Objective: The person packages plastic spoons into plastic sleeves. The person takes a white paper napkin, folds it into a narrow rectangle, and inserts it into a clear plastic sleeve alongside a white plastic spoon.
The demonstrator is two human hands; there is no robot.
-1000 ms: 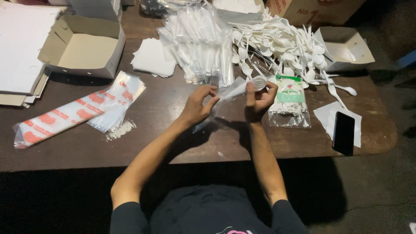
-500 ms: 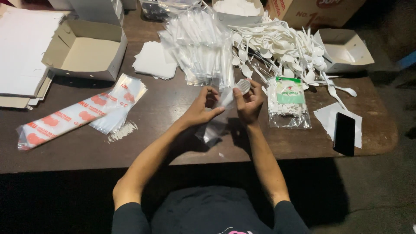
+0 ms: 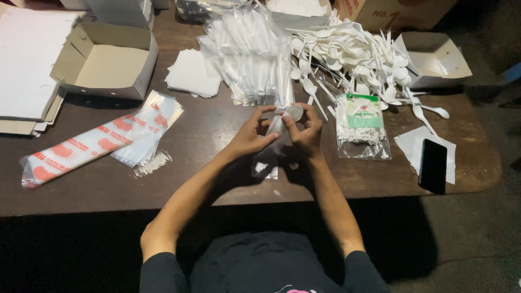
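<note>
Spoon (image 3: 293,112), white plastic, sat bowl-up between the two hands above the middle of the brown counter (image 3: 217,135). The left hand (image 3: 251,135) had its grip clamped on the clear plastic sleeve (image 3: 269,152) that hung down from the spoon, thumb and fingers closed on the sleeve's upper part. The right hand (image 3: 305,130) had its grip pinched together on the spoon just below the bowl, fingertips touching the top of the sleeve. How far the handle sat inside the sleeve could not be told.

Just beyond both grips lay a heap of filled clear sleeves (image 3: 249,54), and beyond the right grip a loose pile of white plastic spoons and forks (image 3: 353,54). Just to the right of the right grip lay a clear bag of small white pieces with a green label (image 3: 362,127). Further right, well apart, a black phone (image 3: 433,165) rested on a white paper sheet (image 3: 412,144), with an open white box (image 3: 434,59) beyond it. Beyond and left of the left grip was a stack of white napkins (image 3: 190,76). Well to the left lay a flat pack of bags with red print (image 3: 97,144) and an open cardboard box (image 3: 106,62).
</note>
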